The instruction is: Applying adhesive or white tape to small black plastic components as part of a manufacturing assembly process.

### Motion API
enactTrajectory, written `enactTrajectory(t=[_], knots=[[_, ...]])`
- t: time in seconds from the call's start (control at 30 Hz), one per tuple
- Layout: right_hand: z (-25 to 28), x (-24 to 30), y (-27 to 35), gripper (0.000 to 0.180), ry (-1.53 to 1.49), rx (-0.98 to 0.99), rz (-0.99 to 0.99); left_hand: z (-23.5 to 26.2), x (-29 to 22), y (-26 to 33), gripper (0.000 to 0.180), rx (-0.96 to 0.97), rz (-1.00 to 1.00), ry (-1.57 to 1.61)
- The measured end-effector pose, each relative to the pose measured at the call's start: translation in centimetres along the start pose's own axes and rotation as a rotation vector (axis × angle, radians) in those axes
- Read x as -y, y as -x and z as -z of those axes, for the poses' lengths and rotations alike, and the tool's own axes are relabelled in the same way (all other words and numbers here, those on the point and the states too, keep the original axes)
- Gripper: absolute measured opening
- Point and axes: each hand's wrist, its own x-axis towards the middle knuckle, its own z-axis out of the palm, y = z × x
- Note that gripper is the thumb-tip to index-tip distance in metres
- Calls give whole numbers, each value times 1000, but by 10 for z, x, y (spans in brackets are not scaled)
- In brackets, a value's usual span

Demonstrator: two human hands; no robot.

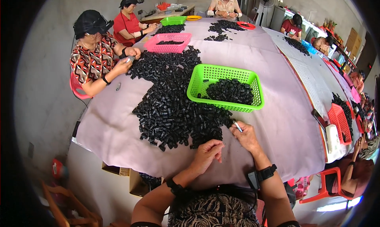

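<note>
A: Your right hand (245,136), against the green basket (225,105)?
B: On the basket's near side. Fingers closed on a short, silvery tool (238,126); exact kind unclear. Its far end sits by the heap's edge.
A: Your left hand (206,152)?
B: Same side, farther from the basket than your right. Fingers curled inward; cannot tell whether they grip anything. Heap's near edge just beside.
A: And the black pieces (170,108)?
B: Small, loose, heaped left of the basket and along its near side, on your table (289,144) with its pale lilac cloth. More lie inside the basket.
A: Farther out?
B: Pink basket (157,48) beyond the green basket, to its left, black pieces in it too. A co-worker (95,54) in a patterned shirt sits left of the green basket, across the heap.
</note>
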Motion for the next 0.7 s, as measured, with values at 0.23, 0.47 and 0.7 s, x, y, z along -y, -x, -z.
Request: enactTrajectory(t=[0.23, 0.47, 0.7], knots=[[2, 0, -1, 10, -10, -2, 6, -1, 3, -2, 12, 16, -24, -10], [1, -3, -1, 11, 24, -5, 0, -2, 2, 1, 12, 20, -39, -56], [3, 0, 2, 11, 37, 7, -5, -3, -3, 6, 12, 142, -20, -203]])
